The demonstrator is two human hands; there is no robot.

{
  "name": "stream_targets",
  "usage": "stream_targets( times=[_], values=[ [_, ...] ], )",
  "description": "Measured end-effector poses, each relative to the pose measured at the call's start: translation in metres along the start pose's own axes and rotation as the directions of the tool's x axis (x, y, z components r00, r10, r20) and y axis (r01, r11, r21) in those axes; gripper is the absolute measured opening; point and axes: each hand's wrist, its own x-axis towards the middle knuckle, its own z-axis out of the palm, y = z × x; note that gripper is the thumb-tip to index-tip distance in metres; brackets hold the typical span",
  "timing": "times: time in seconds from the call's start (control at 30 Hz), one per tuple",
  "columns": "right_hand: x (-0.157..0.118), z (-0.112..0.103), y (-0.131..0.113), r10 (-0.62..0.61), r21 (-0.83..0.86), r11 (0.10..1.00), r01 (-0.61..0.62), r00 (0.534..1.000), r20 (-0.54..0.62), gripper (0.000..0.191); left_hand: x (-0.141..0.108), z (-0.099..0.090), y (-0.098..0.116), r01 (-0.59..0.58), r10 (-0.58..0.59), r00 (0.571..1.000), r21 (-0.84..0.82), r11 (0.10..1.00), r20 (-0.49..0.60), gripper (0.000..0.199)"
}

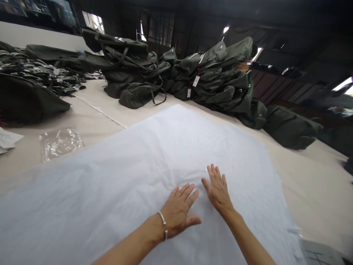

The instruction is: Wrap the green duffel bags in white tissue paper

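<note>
A large pale white-blue sheet (110, 191), thin and slightly wrinkled, lies spread over the table in front of me. My left hand (180, 209), with a silver bracelet on the wrist, rests palm down on it near the middle, fingers spread. Just to the right and a little farther away, my right hand (217, 189) lies flat on the same sheet, its fingers pointing away from me. Neither hand grips anything. Whether the sheet is paper, cloth or plastic I cannot tell.
Dark green bags (132, 73) are heaped along the far side, some with white tags (196, 81). Black straps (55, 73) lie piled at the left. A clear plastic bag (62, 141) and white papers (9, 139) rest on the beige table (317, 184). A person (244, 64) is partly hidden behind the bags.
</note>
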Motion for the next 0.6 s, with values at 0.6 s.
stream_targets(
  times=[0.6],
  values=[
    [0.086, 0.014, 0.044, 0.153, -0.108, 0.984, -0.142, 0.983, 0.102, 0.072, 0.099, -0.041, -0.082, 0.174, -0.185, 0.983, 0.343, 0.923, -0.001, 0.064]
  ],
)
